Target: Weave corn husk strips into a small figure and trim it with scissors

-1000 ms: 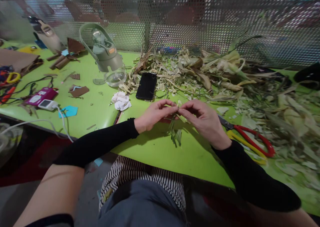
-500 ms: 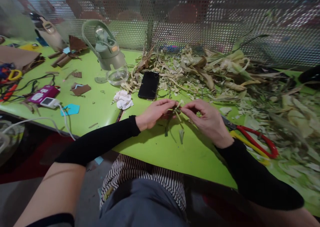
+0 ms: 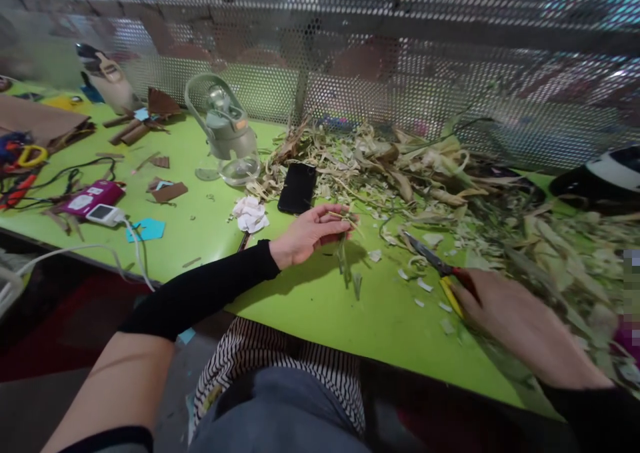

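My left hand (image 3: 316, 232) is over the front middle of the table, pinching a small knotted bit of corn husk (image 3: 351, 221) between thumb and fingers. Thin green strips hang below it. Over to the right, my right hand (image 3: 515, 320) is closed around the red and yellow handles of a pair of scissors (image 3: 434, 256). Their blades point up and left, low over the table, and the palm hides most of the handles. Small pale husk scraps (image 3: 424, 285) lie beside the blades.
Behind my hands spreads a heap of dry husks (image 3: 395, 156), with a black phone (image 3: 297, 188) at its left. A clear bottle (image 3: 233, 143), crumpled tissue (image 3: 251, 214), purple device (image 3: 93, 198) and cardboard scraps (image 3: 170, 192) stand or lie further left. Perforated metal panel (image 3: 350, 73) closes the back.
My right hand has left the husk piece, moved right and taken hold of the scissors. My left hand keeps the husk in nearly the same place. The view has tilted up slightly.
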The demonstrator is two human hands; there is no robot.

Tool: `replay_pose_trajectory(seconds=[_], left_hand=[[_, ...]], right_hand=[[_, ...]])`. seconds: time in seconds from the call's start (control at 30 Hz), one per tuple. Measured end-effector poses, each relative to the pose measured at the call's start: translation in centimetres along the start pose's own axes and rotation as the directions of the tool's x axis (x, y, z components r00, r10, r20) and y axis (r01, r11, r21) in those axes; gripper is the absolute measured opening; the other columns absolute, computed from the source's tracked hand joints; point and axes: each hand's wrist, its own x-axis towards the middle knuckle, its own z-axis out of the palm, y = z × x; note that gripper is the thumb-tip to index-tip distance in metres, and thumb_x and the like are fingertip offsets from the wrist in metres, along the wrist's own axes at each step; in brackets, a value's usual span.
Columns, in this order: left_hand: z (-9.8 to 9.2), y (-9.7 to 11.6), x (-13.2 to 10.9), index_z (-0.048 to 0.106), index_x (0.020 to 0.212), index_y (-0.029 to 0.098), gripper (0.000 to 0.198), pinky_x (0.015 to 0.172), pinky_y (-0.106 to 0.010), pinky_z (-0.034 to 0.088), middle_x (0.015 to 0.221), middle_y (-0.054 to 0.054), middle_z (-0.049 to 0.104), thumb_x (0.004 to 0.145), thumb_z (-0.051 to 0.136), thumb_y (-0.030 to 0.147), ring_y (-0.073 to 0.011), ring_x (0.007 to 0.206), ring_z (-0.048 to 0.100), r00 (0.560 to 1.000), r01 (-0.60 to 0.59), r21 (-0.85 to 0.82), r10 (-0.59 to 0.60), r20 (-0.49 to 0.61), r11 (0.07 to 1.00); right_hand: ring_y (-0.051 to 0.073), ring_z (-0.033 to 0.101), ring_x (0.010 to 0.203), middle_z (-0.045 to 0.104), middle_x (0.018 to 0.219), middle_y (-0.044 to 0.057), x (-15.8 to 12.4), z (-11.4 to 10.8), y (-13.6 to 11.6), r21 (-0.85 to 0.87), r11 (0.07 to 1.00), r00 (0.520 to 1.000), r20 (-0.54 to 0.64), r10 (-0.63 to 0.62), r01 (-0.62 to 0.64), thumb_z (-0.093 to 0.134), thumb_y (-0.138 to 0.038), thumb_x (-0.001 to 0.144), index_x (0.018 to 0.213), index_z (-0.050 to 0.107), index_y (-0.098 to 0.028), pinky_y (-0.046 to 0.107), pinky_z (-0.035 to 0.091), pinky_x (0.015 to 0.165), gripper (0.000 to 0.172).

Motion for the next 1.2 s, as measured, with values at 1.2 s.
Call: replay_pose_trajectory(seconds=[1.2], left_hand=[[-1.0, 0.0, 0.9, 0.056, 0.096, 0.016, 0.031, 0.078, -0.028, 0.050, 0.087, 0.004, 0.063, 0.078, 0.081, 0.010, -0.0081, 0.077, 0.062, 0.973, -0.227, 0.077, 0.224, 0.052, 0.971]], right_hand=[[0.018, 0.057, 0.065, 0.066, 0.077, 0.002, 6.9, 1.8, -8.7, 0.548, 0.775, 0.943, 0.276, 0.186, -0.313, 0.086, -0.072, 0.058, 0.096, 0.054, -0.024, 0.032, 0.044, 0.057, 0.069]])
